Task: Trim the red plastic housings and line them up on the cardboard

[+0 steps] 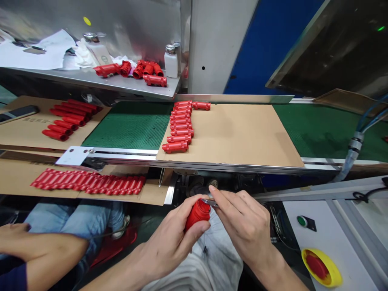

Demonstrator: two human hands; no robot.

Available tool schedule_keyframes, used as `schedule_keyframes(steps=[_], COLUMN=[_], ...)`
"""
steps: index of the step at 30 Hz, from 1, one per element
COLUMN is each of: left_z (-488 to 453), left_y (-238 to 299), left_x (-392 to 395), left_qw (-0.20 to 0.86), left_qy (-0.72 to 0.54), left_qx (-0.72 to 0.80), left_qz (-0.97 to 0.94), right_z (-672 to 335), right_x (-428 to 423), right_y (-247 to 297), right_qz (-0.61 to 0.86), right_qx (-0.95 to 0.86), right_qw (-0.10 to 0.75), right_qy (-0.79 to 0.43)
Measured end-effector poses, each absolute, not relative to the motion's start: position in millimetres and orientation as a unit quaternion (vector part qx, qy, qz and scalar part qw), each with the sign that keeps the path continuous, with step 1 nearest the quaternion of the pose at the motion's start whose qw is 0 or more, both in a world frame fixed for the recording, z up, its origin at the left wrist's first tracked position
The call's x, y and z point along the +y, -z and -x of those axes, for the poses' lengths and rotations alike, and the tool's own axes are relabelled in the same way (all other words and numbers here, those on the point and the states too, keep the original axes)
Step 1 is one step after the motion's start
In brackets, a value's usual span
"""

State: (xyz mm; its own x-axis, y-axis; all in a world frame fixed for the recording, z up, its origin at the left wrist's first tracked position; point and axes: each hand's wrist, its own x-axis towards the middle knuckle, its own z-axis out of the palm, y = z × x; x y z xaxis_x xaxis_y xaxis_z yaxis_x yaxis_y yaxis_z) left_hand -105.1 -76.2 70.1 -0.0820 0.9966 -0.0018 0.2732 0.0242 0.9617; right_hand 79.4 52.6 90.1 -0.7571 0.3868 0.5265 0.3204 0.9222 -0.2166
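Note:
In front of my lap, my left hand (174, 231) is wrapped round a red ribbed plastic tube (197, 215), its open end tilted up and to the right. My right hand (242, 220) is closed on a slim metal blade-like tool (210, 202). The tool's tip rests at the rim of the tube's opening; its grip is hidden in my fingers. Beyond my hands, a column of similar red parts (181, 126) lies on a cardboard sheet (239, 133), with one more part (201, 106) beside its far end.
Left, red parts lie in a row (91, 182) on a lower cardboard ledge. A co-worker's arm (45, 246) is beside me. The steel shelf (136, 85) holds bottles and red parts. At right stand a yellow-ringed red button (318, 266) and a cable conduit (351, 153).

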Motion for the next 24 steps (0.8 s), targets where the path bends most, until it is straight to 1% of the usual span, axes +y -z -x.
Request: schedule_keyframes(steps=[8,13,17,18,19,22,23,24], left_z=[105,107,108,108,108,108,108,108], left_y=[-65,-61,-64,-64,-64,-62,-61,-61], left_x=[-78,-81,-80,-80,-80,-80,-81,-80], left_qw=[0.356,0.302,0.318,0.328,0.336,0.346,0.348,0.350], left_qy=[-0.430,-0.416,-0.424,-0.424,-0.423,-0.424,-0.423,-0.423], left_qx=[0.595,0.600,0.583,0.582,0.582,0.590,0.591,0.590], left_qz=[-0.578,-0.613,-0.615,-0.611,-0.607,-0.594,-0.592,-0.592], right_z=[-83,-86,-89,-91,-94,-104,-107,-110], right_x=[55,54,56,57,57,56,55,54], right_y=[-84,-82,-85,-85,-86,-84,-83,-81], right_qz=[0.196,0.195,0.219,0.242,0.266,0.318,0.331,0.341], right_qx=[-0.927,-0.921,-0.898,-0.881,-0.858,-0.742,-0.717,-0.717], right_qw=[0.297,0.302,0.336,0.344,0.340,0.292,0.283,0.291], right_qy=[-0.115,-0.151,-0.180,-0.216,-0.277,-0.513,-0.544,-0.533])
